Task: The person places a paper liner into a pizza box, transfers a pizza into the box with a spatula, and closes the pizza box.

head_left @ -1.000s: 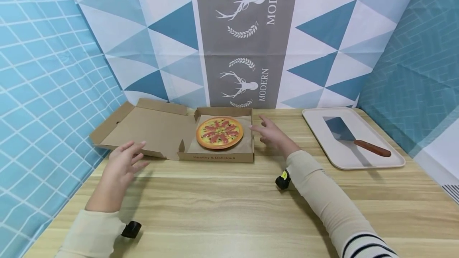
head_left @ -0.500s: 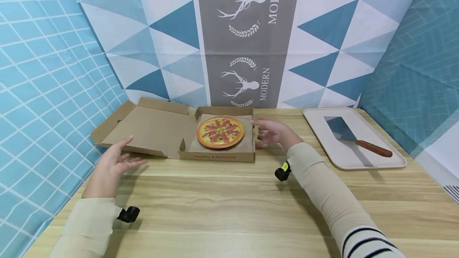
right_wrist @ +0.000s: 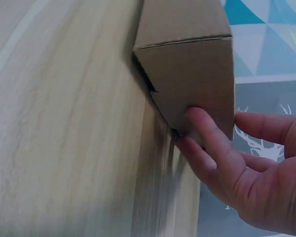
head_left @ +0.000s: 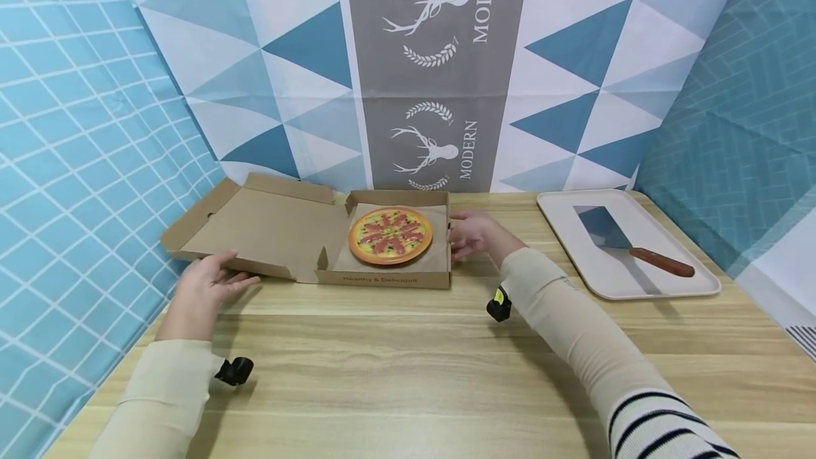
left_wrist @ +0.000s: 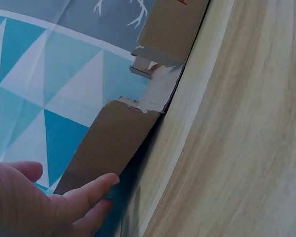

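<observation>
A cardboard pizza box (head_left: 384, 280) lies unfolded on the wooden table, its lid (head_left: 261, 227) laid out to the left. Inside the box sits a round pizza (head_left: 390, 236) with red strips on yellow, on brown paper. My left hand (head_left: 207, 285) is at the lid's front left edge, thumb over the rim and fingers stretched along the outside of the lid's side flap (left_wrist: 108, 140). At the box's right wall (right_wrist: 192, 79), my right hand (head_left: 474, 236) touches the outside with its fingertips. Its thumb is right at the top edge, and another finger reaches the bottom edge.
A pale tray (head_left: 676, 289) stands on the right side of the table (head_left: 382, 367), with a wooden-handled metal spatula (head_left: 605, 229) on it. Patterned wall covering (head_left: 433, 69) rises close behind the box, and a blue tiled wall (head_left: 70, 183) borders the left.
My left hand has turned and lowered to the lid's front edge. The right hand has come down from above the box's right wall to touch its outside. Box and pizza stay put.
</observation>
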Motion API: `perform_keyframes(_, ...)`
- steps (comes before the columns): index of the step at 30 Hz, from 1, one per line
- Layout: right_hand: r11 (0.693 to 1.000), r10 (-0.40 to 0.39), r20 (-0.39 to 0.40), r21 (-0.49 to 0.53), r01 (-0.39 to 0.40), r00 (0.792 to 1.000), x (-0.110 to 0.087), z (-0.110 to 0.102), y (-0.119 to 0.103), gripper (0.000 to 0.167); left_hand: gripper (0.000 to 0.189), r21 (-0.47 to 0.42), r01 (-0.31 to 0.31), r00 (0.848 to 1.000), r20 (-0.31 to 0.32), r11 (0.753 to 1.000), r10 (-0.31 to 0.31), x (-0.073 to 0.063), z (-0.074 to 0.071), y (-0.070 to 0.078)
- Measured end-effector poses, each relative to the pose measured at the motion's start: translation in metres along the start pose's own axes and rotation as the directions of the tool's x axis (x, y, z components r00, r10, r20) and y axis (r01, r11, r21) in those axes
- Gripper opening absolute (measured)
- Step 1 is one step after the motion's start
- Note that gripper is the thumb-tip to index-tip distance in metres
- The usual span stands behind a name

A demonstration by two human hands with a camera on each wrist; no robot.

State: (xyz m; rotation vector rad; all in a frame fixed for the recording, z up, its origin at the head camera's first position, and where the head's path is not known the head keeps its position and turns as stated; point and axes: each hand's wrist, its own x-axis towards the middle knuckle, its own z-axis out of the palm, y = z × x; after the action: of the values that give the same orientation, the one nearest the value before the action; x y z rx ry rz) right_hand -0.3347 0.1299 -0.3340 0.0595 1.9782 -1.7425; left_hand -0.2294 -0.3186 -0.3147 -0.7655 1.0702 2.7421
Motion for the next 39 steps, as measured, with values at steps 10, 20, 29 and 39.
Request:
perform_keyframes(10, 0.997, -0.003, -0.032, -0.078, 0.001, 0.999, 0.0, 0.01, -0.004, 0.08, 0.098, 0.064, -0.204, 0.966, -0.147, 0.977, 0.212, 0.012, 0.016, -0.01)
perform_keyframes(20, 0.992, -0.014, -0.047, -0.125, 0.008, 0.999, -0.002, 0.01, -0.002, 0.082, 0.092, 0.066, -0.312, 0.942, -0.111, 0.948, 0.318, 0.012, 0.018, -0.017)
perform_keyframes(29, 0.992, -0.055, -0.07, -0.114, 0.047, 0.996, -0.012, 0.013, 0.008, 0.084, 0.089, 0.213, -0.427, 0.887, -0.087, 0.879, 0.453, 0.01, 0.026, -0.025)
perform_keyframes(39, 0.986, -0.108, -0.087, -0.135, 0.096, 0.99, -0.031, 0.02, 0.019, 0.081, 0.093, 0.464, -0.47, 0.825, -0.074, 0.751, 0.561, 0.008, 0.032, -0.034)
